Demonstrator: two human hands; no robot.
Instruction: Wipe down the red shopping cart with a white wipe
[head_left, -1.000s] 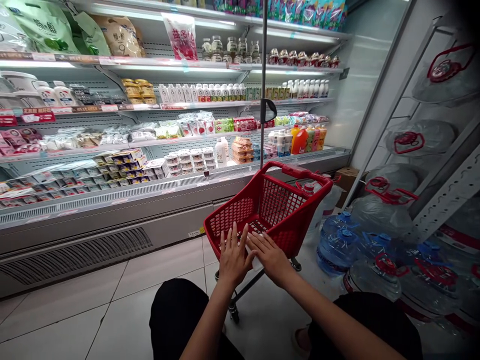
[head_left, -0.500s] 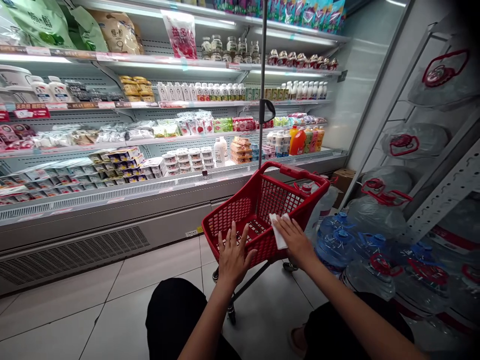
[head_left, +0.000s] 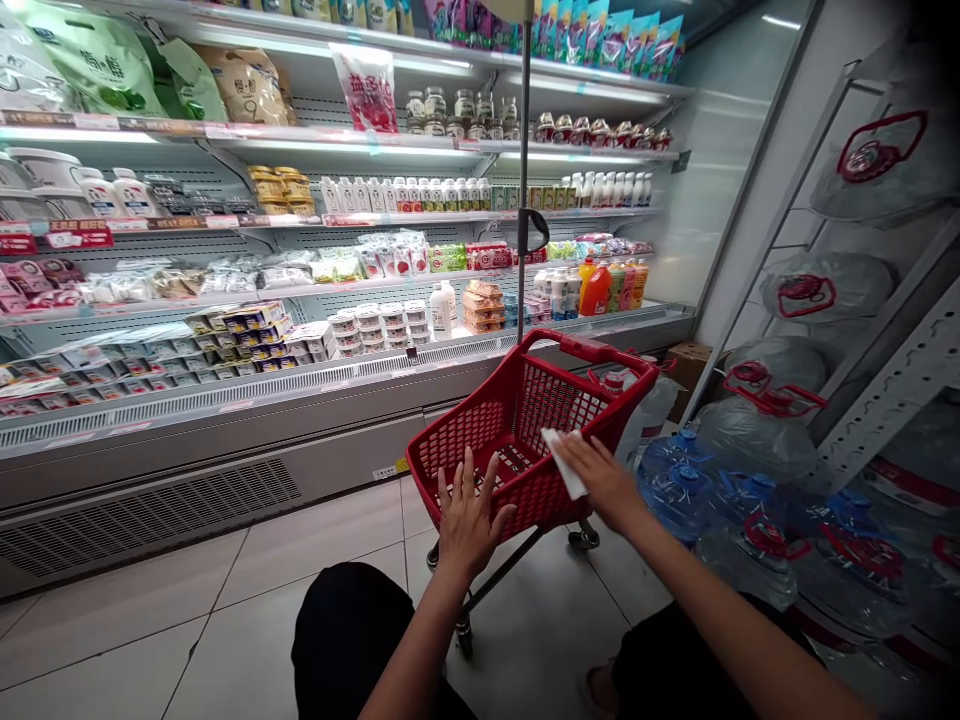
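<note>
A red plastic shopping cart [head_left: 499, 415] on a metal wheeled frame stands in front of me. My left hand [head_left: 471, 520] lies with spread fingers at the cart's near side, by its rim; whether the palm touches is hidden. My right hand [head_left: 604, 480] has a folded white cloth or tissue [head_left: 565, 466] under its fingers, pressed against the rim on the cart's right part. The right thumb is hidden behind the hand. The basket's inside shows red lattice walls and a slotted floor.
A refrigerated display case [head_left: 360, 400] with dairy packs and bottles runs behind the cart. A grey pole [head_left: 526, 150] rises at the cart's far side. Large water jugs [head_left: 750, 560] crowd the floor at right, beside a metal rack [head_left: 892, 385] and a cardboard box [head_left: 688, 365].
My right hand and the white cloth have shifted slightly right along the cart's rim. My left hand has stayed almost in place. The whole view has tilted up a little.
</note>
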